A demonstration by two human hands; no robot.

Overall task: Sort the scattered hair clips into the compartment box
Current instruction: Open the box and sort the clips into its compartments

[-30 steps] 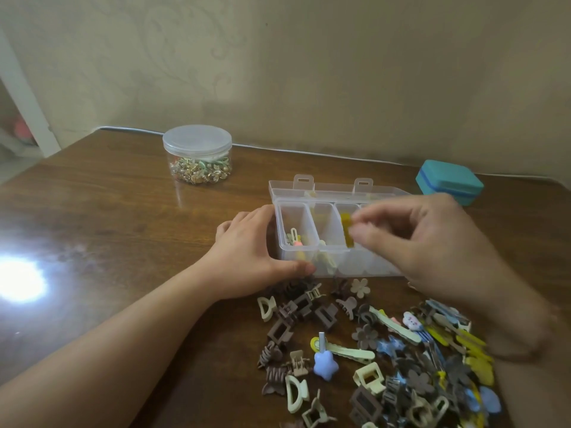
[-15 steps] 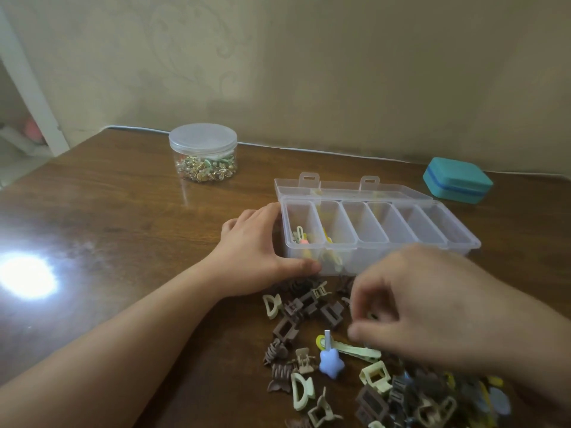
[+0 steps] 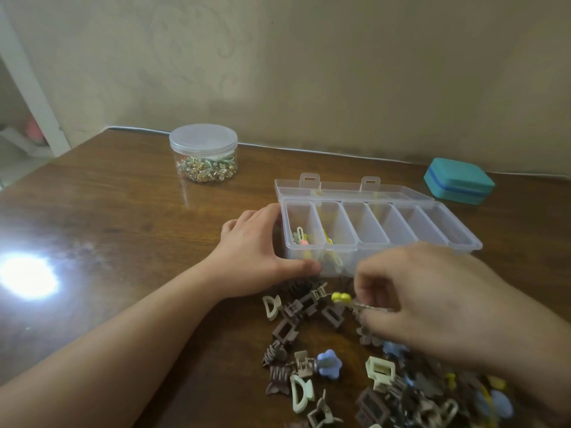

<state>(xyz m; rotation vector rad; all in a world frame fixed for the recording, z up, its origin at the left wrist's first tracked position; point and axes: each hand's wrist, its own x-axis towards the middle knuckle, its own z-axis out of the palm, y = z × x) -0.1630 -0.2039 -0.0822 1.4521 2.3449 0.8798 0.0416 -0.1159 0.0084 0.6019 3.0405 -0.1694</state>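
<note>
A clear compartment box (image 3: 460, 234) lies open on the wooden table, its lid folded back. The two leftmost compartments hold a few pastel clips (image 3: 301, 237); the others look bare. My left hand (image 3: 256, 251) grips the box's left end, thumb along the front wall. My right hand (image 3: 432, 298) hovers just in front of the box and pinches a slim clip with a yellow end (image 3: 341, 297). Below it spreads a pile of hair clips (image 3: 309, 359), brown, cream, blue and yellow, partly hidden by my right hand.
A round clear jar (image 3: 204, 157) with small metal pieces stands at the back left. A teal case (image 3: 458, 182) sits at the back right near the wall. Bright glare marks the table at the left (image 3: 27, 276).
My right hand left the box, dropped to the pile, and now has lifted a yellow-ended slim clip off it. My left hand has stayed on the box.
</note>
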